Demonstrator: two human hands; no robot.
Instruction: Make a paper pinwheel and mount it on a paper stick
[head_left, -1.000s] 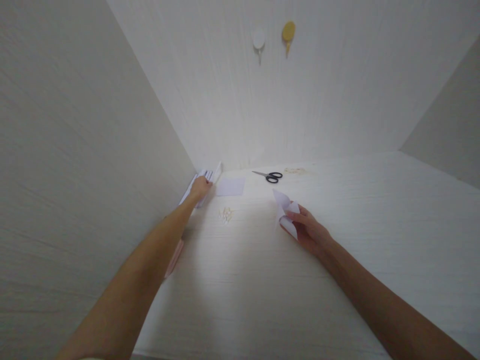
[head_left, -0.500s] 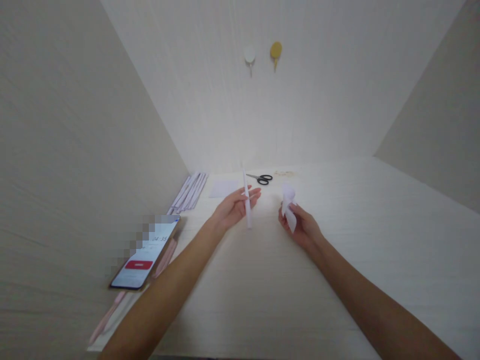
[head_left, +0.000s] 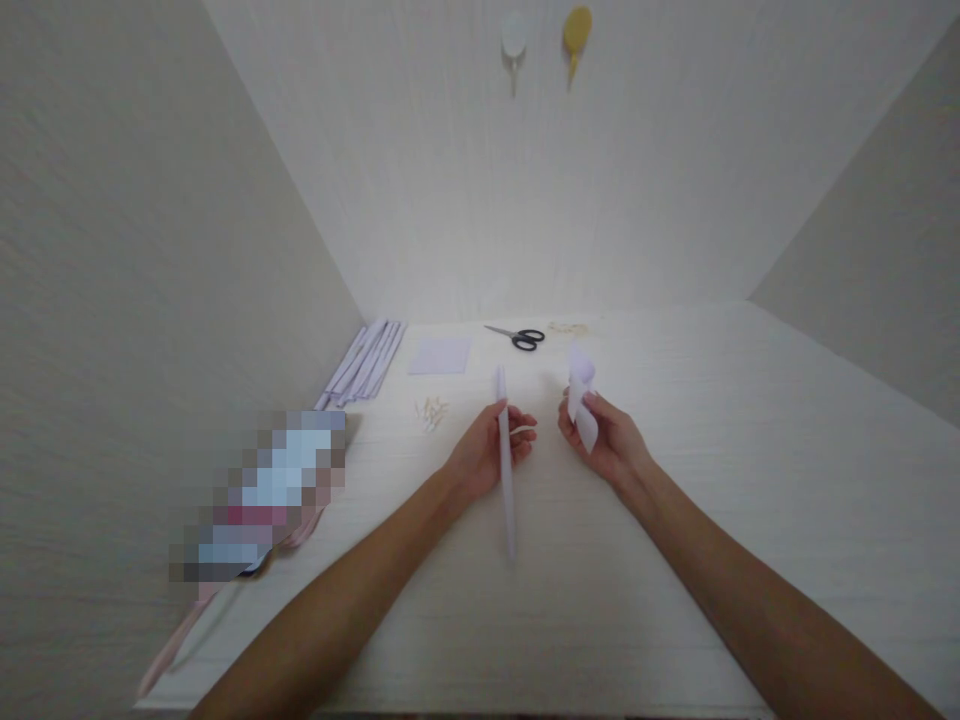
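My left hand (head_left: 487, 450) holds a slim rolled paper stick (head_left: 506, 490) upright in view, pinched by the thumb, with the other fingers loosely spread behind it. My right hand (head_left: 604, 435) is closed on a twisted piece of pale lilac paper (head_left: 581, 395), whose flared ends stick out above and below the fingers. The two hands are apart, side by side over the white table. Beyond them lie black-handled scissors (head_left: 525, 338) and a square of lilac paper (head_left: 440, 356). Close to my left hand is a little pile of small whitish sticks (head_left: 432, 412).
Several rolled paper sticks (head_left: 367, 362) lie in a bundle by the left wall. A phone (head_left: 285, 490), partly blurred out, leans there with pink strips (head_left: 176, 640) under it. Small tan bits (head_left: 568, 328) lie beside the scissors. White (head_left: 514, 38) and yellow (head_left: 577, 32) hooks hang on the back wall.
My left hand has lowered and turned, and the paper stick has come down nearer me. The small pile is now uncovered. My right hand keeps the twisted paper. The view has tilted down.
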